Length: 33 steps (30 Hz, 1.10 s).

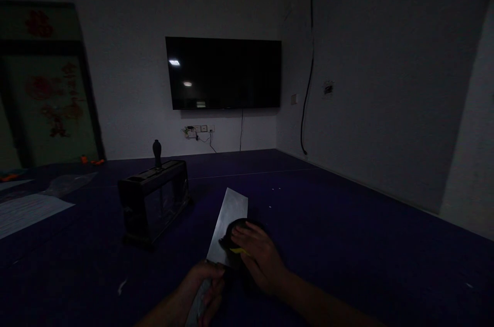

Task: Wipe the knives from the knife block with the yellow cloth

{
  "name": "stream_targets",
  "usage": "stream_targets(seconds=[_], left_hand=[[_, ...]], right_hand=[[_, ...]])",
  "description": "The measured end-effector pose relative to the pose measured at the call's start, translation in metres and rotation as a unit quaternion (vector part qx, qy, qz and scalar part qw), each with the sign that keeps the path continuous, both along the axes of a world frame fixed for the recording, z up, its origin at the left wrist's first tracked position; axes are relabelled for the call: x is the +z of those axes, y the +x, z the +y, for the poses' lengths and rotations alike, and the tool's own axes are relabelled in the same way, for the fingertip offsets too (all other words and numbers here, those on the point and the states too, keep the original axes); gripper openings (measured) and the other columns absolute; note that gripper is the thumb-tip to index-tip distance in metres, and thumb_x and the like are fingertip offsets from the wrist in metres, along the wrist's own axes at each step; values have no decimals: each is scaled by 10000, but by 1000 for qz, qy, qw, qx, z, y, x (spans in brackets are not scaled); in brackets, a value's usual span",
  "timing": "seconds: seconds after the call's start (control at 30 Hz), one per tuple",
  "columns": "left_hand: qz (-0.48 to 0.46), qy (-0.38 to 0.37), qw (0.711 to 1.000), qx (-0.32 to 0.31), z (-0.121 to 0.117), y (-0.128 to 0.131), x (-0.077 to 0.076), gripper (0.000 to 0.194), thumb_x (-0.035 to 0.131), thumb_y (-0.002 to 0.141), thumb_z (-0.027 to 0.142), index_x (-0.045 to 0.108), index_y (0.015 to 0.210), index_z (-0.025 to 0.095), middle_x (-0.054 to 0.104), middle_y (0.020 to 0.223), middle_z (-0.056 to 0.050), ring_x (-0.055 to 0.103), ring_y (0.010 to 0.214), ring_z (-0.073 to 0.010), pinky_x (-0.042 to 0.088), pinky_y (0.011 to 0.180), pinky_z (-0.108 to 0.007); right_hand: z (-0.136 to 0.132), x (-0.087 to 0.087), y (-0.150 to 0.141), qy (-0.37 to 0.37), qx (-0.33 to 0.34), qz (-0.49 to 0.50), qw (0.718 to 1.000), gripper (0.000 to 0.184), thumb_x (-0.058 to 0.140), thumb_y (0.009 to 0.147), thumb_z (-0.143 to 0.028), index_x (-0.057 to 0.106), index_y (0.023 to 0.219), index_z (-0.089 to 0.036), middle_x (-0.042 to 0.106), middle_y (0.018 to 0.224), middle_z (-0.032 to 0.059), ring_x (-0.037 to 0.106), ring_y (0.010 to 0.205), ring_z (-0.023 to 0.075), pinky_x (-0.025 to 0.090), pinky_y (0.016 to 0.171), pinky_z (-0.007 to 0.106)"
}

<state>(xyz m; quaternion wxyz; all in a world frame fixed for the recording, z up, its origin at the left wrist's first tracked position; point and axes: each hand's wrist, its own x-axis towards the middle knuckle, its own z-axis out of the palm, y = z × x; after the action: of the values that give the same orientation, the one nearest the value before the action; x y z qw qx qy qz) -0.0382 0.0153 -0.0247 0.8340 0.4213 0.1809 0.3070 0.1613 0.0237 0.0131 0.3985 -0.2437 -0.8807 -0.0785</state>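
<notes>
A long, flat, light-grey strip [223, 224] slants up and away in front of me, its far end tilted over the floor. My left hand [204, 286] is closed around its lower part, the thumb lying across the edge. My right hand [262, 257] is closed on a dark round thing with a yellow part [238, 250], which lies against the right side of the strip. Its kind is hard to tell in the dim light, and my fingers cover much of it. Further left stands a black open frame [152, 203] with a dark vase-shaped knob or object [156, 152] at its top.
The floor covering [328, 244] is dark blue, with small white scraps on it. Paper sheets [31, 211] and clear plastic [69, 183] lie at left, near orange items [90, 161]. A television [227, 75] hangs above wall sockets [200, 129]; a black cable [309, 80] hangs on the right wall.
</notes>
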Motion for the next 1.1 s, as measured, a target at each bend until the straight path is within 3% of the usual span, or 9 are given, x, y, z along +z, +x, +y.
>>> stream_targets(seconds=[0.23,0.37,0.5,0.63,0.87,1.1], left_hand=[[17,11,1000,-2,2,2,3,411,561,642,394,415,346,149,349,242,17,391,188,-127,193,171,-178],[39,24,999,-9,-3,3,9,451,545,640,427,398,309,158,322,212,3,375,179,-131,149,166,-176],[55,21,998,9,-9,5,14,327,568,603,374,439,390,163,350,239,18,367,184,-135,184,188,-192],[91,70,993,3,-7,4,16,336,568,642,386,441,424,164,352,263,29,356,206,-116,253,264,-201],[144,90,985,-15,5,-2,19,252,633,645,284,522,478,132,394,316,31,443,326,-116,351,400,-222],[164,90,982,-14,8,-3,8,204,630,619,258,561,484,122,436,332,20,385,284,-96,319,375,-220]], right_hand=[[-15,12,-1,21,77,-91,993,374,417,813,-213,557,1151,-134,544,1229,76,422,1206,171,357,1003,345],[-16,13,-1,21,66,-99,993,369,407,816,-207,562,1137,-115,540,1233,85,427,1203,164,349,1009,333],[-11,7,-3,36,23,-48,998,410,396,825,-187,496,1220,-145,522,1256,74,433,1200,166,357,1008,361],[-4,1,-6,37,-56,25,997,425,382,859,-195,432,1280,-189,486,1295,64,406,1222,181,329,1024,415],[14,-8,-8,-22,-206,104,973,502,319,916,-323,203,1394,-223,254,1440,58,232,1311,225,254,1048,470],[26,-16,-4,-33,-248,147,957,547,310,919,-356,128,1409,-195,205,1455,84,202,1320,245,218,1052,500]])
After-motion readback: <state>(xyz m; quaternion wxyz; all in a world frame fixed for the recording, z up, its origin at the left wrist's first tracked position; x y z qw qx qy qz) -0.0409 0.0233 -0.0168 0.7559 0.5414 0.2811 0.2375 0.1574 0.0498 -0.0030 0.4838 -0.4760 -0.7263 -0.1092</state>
